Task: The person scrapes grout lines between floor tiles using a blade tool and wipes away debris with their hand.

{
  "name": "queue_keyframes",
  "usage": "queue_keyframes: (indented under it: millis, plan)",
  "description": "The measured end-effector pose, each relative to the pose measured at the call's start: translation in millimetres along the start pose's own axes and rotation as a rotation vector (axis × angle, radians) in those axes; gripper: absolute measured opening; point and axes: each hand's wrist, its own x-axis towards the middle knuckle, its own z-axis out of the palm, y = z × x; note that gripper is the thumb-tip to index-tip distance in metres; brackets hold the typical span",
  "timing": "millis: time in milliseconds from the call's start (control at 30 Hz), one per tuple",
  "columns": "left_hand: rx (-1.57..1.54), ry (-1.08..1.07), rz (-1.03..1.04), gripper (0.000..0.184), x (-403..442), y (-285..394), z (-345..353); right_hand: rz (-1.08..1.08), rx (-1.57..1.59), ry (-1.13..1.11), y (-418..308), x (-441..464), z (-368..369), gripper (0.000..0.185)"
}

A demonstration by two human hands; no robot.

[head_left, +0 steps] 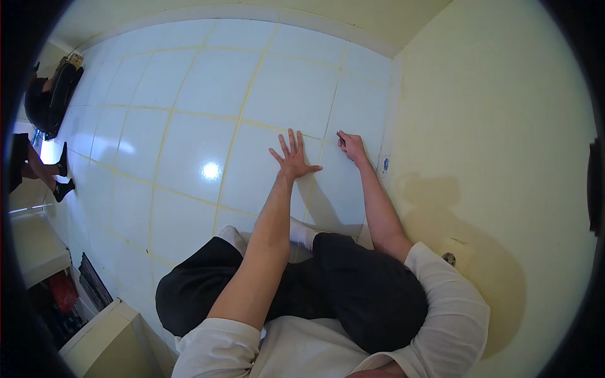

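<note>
My left hand (293,162) lies on the white floor tiles (208,82) with its fingers spread and nothing in it. To its right, my right hand (351,148) is closed around a small dark object (341,138), too small to name, close to the floor near a grout line. Yellowish grout lines (252,82) run between the tiles. Some lines near my right hand look thinner and darker. My legs are folded beneath my arms.
A pale yellow wall (491,126) rises close on the right, with a round fitting (449,258) low on it. At the far left are another person's legs (44,167) and a dark bag-like shape (60,94). Open shelving (38,249) stands at the lower left.
</note>
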Motion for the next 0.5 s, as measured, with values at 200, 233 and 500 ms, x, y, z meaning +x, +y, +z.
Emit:
queue_keyframes:
  millis: [200, 233, 500]
  plan:
    - [0.030, -0.058, 0.011, 0.162, -0.9, 0.9, -6.6, -0.026, 0.024, -0.024, 4.1, 3.4, 0.2, 0.049]
    - [0.028, -0.060, 0.013, 0.163, -1.1, 0.8, -6.9, -0.027, 0.020, -0.018, 6.4, 4.7, -0.1, 0.049]
    - [-0.018, -0.041, 0.007, 0.163, -4.4, 3.6, -8.9, 0.103, -0.060, -0.087, -7.4, 0.2, -4.9, 0.046]
